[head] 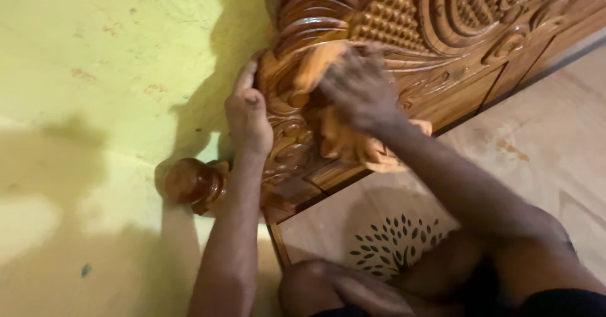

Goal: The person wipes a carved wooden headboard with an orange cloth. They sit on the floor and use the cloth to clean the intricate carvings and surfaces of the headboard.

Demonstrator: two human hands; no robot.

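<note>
Glossy brown carved wood fills upper centre: big ornate panel w/ scrolls, ribbed curls, studded lattice patch; top and right ends cut off by frame edge, so full shape of furniture not readable. Lies tilted across view, corner end toward yellow-green floor, which shows scuffs and reddish flecks.

Left hand clamped on panel's carved corner edge, thumb side up along scroll, fingers wrapped round far side and hidden; grip clenched on wood. Left forearm runs down to bottom edge, elbow cut off.

Right hand motion-blurred, pressed on carving w/ orange-tan cloth bunched under palm; grip closed on cloth as far as blur allows, individual fingers hard to separate. Cloth edge hangs below hand, just over panel's lower moulding; upper part of cloth merges w/ wood colour, outline unclear.

Round turned wooden knob sticks out at panel's low left end, touching floor area beside left wrist; join to panel partly hidden behind forearm.

Pale board w/ wood-grain print lies right of panel, running under right arm; dark leaf-pattern motif on it, partly covered by knee and arm shadow. Lower right: dark clothing, mostly cut off. Strong shadows over floor at left blur some detail.
</note>
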